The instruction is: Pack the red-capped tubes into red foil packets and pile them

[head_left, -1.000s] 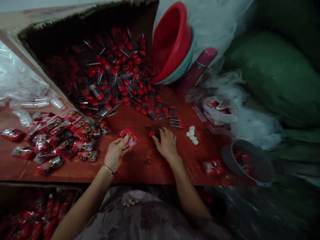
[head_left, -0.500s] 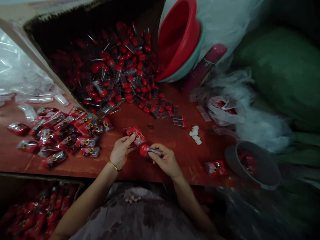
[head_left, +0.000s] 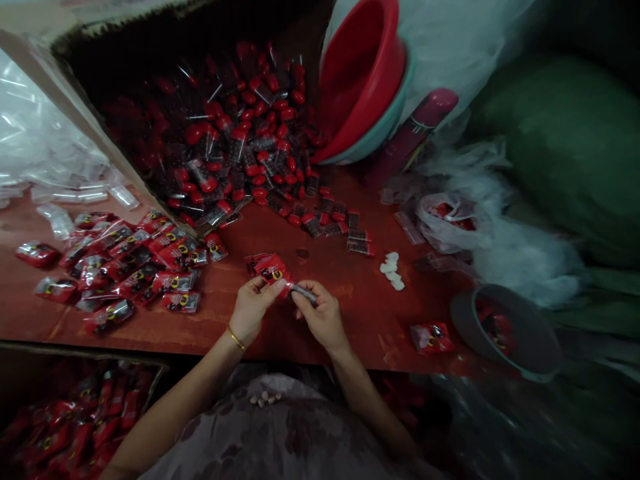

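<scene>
My left hand (head_left: 255, 308) pinches a small red printed packet (head_left: 269, 268) by its near edge, just above the red-brown table (head_left: 320, 313). My right hand (head_left: 320, 315) grips a small dark vial with a red cap (head_left: 303, 293). The vial's capped end points left and is at the packet's open mouth, partly hidden by it. Both hands meet near the table's front edge, in the middle.
A tipped cardboard box (head_left: 200, 120) spills several red-capped vials onto the table. Filled red packets (head_left: 130, 267) lie at left, more in a box (head_left: 75, 420) below. Stacked red and teal bowls (head_left: 360, 80), white tablets (head_left: 391, 270), a grey bowl (head_left: 505, 330) and a lone packet (head_left: 431, 337) sit at right.
My right hand picked a vial off the table, brought it toward me and left, and now its capped end is at the packet held in my left hand.
</scene>
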Demonstrator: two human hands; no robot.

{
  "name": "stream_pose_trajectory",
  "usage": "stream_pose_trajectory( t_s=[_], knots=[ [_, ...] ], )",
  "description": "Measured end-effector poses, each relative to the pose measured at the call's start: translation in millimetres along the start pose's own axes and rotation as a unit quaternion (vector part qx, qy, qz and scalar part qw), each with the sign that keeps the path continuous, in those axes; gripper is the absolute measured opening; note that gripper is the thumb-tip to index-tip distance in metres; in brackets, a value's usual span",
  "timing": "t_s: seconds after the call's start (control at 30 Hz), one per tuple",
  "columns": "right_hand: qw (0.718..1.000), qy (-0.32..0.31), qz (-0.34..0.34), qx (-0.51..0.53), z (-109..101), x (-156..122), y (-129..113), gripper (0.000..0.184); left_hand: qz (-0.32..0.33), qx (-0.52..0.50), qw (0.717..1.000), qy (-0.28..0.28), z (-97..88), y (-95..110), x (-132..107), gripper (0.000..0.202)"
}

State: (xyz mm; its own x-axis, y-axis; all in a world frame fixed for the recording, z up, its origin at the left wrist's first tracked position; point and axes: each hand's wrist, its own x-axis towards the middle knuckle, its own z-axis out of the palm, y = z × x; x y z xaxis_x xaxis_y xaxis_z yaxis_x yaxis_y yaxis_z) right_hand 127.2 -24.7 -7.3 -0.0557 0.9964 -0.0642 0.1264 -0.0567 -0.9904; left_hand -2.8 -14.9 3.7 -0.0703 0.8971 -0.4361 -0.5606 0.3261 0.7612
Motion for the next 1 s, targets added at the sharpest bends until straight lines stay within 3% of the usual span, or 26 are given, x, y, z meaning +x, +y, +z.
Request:
stream_pose_trajectory(
  t_s=[0.17, 0.33, 0.43, 0.5, 0.6, 0.7, 0.77, 0.83, 0.9, 1.0],
  knots=[
    [0.999, 0.045, -0.014, -0.020, 13, 2, 3, 0.023, 0.014, -0.013, 1.000, 0.016, 2.1, -4, -1, 0.033],
    [0.999, -0.009, -0.030, -0.008, 21, 1, 11, 0.023, 0.000, -0.008, 1.000, -0.012, 1.3, 2, 0, 0.034],
    [0.994, -0.010, -0.089, -0.069, 14, 0, 8, 0.021, 0.011, 0.018, 1.000, -0.014, -0.3, 7, 1, 0.033],
    [0.973, 0.024, -0.169, -0.158, 5, 2, 2, 0.027, 0.016, 0.061, 0.998, -0.017, -2.1, 9, 2, 0.029],
    [0.915, 0.038, -0.299, -0.269, -9, 9, -14, 0.039, 0.018, 0.155, 0.987, -0.045, -5.5, 7, 3, 0.021],
    [0.860, -0.001, -0.387, -0.332, -17, 19, -30, 0.025, 0.034, 0.239, 0.965, -0.098, -9.5, 2, 2, 0.016],
    [0.846, -0.014, -0.405, -0.348, -18, 25, -36, 0.010, 0.038, 0.291, 0.947, -0.134, -12.7, 0, -1, 0.015],
    [0.857, -0.019, -0.395, -0.332, -17, 28, -37, 0.010, 0.027, 0.321, 0.931, -0.170, -15.8, 2, -3, 0.016],
    [0.888, -0.004, -0.363, -0.282, -15, 27, -33, 0.016, -0.001, 0.312, 0.929, -0.200, -17.9, 7, -6, 0.020],
    [0.946, 0.063, -0.278, -0.156, -15, 20, -22, 0.013, -0.049, 0.228, 0.954, -0.190, -17.0, 15, -8, 0.027]
  ],
)
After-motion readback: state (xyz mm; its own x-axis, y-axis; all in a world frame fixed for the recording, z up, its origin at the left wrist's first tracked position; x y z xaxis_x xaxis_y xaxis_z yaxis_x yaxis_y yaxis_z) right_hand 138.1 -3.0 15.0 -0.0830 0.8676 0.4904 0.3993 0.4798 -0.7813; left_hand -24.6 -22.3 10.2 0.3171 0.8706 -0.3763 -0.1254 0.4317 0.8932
